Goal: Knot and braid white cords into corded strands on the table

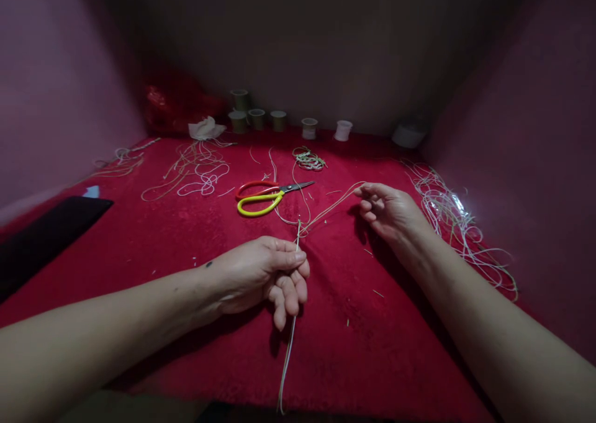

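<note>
Cords (289,336), thin and pale, run in a bundle from the bottom centre of the frame up through the left hand (261,274), whose fingers (294,261) are pinched shut on them just left of centre. Above that grip the cords branch off to the right hand (391,215), right of centre, where thumb and forefinger close on the strand ends while the other fingers curl loosely. Red-and-yellow scissors (263,199) lie on the red surface (372,323) beyond the left hand, loose strands (447,218) spread at right, and spools (256,118) line the far edge.
</note>
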Action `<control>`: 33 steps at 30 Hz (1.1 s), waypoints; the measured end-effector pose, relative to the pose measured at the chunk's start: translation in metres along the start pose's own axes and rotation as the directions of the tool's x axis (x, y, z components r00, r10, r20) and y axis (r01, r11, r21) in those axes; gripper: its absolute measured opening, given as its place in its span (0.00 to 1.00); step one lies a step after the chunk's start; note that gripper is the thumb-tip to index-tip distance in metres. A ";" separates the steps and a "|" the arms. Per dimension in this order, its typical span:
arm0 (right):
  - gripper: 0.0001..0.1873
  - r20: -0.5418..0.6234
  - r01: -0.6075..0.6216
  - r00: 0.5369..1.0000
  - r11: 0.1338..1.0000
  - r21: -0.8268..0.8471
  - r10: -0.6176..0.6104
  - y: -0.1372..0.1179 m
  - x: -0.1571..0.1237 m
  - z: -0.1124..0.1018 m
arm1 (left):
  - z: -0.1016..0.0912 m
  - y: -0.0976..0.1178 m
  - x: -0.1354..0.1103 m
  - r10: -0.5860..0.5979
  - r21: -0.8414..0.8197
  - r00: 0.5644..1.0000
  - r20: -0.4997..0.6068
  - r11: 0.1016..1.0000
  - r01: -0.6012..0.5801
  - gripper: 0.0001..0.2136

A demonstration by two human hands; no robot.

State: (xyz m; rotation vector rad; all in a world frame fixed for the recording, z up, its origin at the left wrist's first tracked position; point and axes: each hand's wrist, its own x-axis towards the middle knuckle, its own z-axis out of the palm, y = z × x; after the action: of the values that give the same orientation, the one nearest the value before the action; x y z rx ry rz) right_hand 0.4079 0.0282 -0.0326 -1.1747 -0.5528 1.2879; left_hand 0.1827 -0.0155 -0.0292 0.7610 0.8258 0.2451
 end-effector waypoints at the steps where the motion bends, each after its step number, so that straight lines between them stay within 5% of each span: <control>1: 0.02 0.002 -0.045 0.999 0.998 0.037 0.045 -0.004 0.001 -0.002 | 0.000 0.000 0.000 0.001 0.003 1.000 -0.004 1.000 -0.001 0.10; 5: 0.04 0.060 -0.175 0.984 0.958 0.225 0.166 -0.019 0.008 -0.014 | -0.001 -0.001 0.001 0.004 0.010 1.000 -0.005 1.000 -0.004 0.10; 10: 0.06 0.009 -0.128 0.991 0.931 0.342 0.133 -0.028 0.017 -0.028 | -0.002 -0.002 0.002 0.012 0.022 1.000 0.003 1.000 -0.012 0.09; 13: 0.05 -0.065 -0.052 0.996 0.972 0.228 0.068 -0.027 0.022 -0.035 | 0.000 -0.002 0.001 0.013 0.035 1.000 -0.005 0.999 -0.013 0.09; 15: 0.04 -0.125 0.013 0.992 0.998 -0.065 -0.021 -0.024 0.025 -0.038 | 0.000 0.000 0.000 -0.013 0.069 1.000 -0.012 0.998 0.014 0.09; 17: 0.03 -0.146 0.093 0.973 0.888 -0.450 -0.176 -0.020 0.024 -0.038 | -0.004 0.006 -0.002 -0.029 0.173 0.998 -0.053 0.984 0.038 0.09; 19: 0.01 -0.097 0.195 0.926 0.680 -0.706 -0.366 -0.015 0.020 -0.034 | -0.011 0.013 -0.003 0.101 0.352 0.978 -0.181 0.935 -0.032 0.08; 22: 0.04 0.159 0.413 0.776 0.301 -0.859 -0.611 -0.004 0.006 -0.019 | -0.024 0.024 -0.002 0.424 0.551 0.846 -0.322 0.811 -0.197 0.07; 24: 0.06 0.398 0.550 0.714 0.108 -0.828 -0.576 0.008 -0.008 -0.005 | -0.028 0.028 0.001 0.430 0.494 0.847 -0.312 0.835 -0.242 0.07; 28: 0.07 0.604 0.661 0.737 0.138 -0.738 -0.302 0.031 -0.031 0.019 | -0.018 0.025 0.006 0.304 0.227 0.908 -0.290 0.943 -0.243 0.05; 33: 0.04 0.607 0.631 0.766 0.065 -0.773 -0.210 0.040 -0.041 0.029 | -0.007 0.020 0.011 0.216 0.093 0.938 -0.270 0.976 -0.198 0.06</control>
State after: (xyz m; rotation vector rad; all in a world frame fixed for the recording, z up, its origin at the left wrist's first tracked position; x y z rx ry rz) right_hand 0.3546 -0.0052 -0.0457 -1.5596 -2.0993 0.4220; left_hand 0.1871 0.0078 -0.0243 0.8883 1.0243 0.5254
